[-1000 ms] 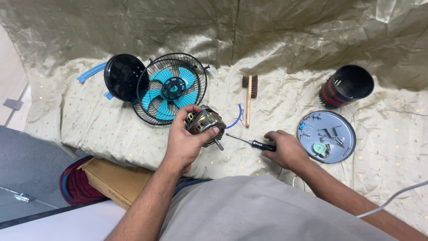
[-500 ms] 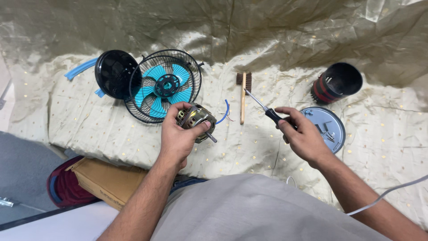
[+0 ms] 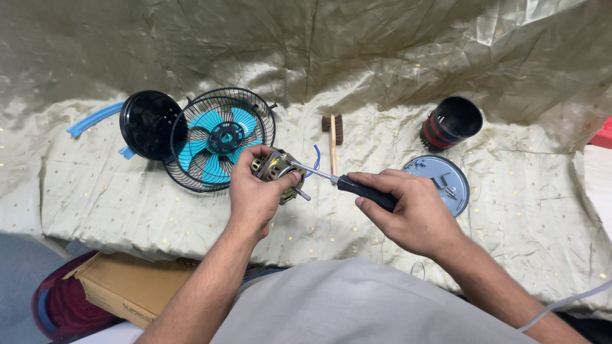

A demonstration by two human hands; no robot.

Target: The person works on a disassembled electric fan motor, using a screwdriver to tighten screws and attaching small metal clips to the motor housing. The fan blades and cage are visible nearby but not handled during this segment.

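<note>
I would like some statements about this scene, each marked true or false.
1. The left hand holds the motor. True.
2. The right hand holds a hammer. False: it holds a screwdriver.
3. The screwdriver tip is at the motor. True.
4. The fan has red blades. False: they are blue.
5. The brush lies on the cloth. True.
</note>
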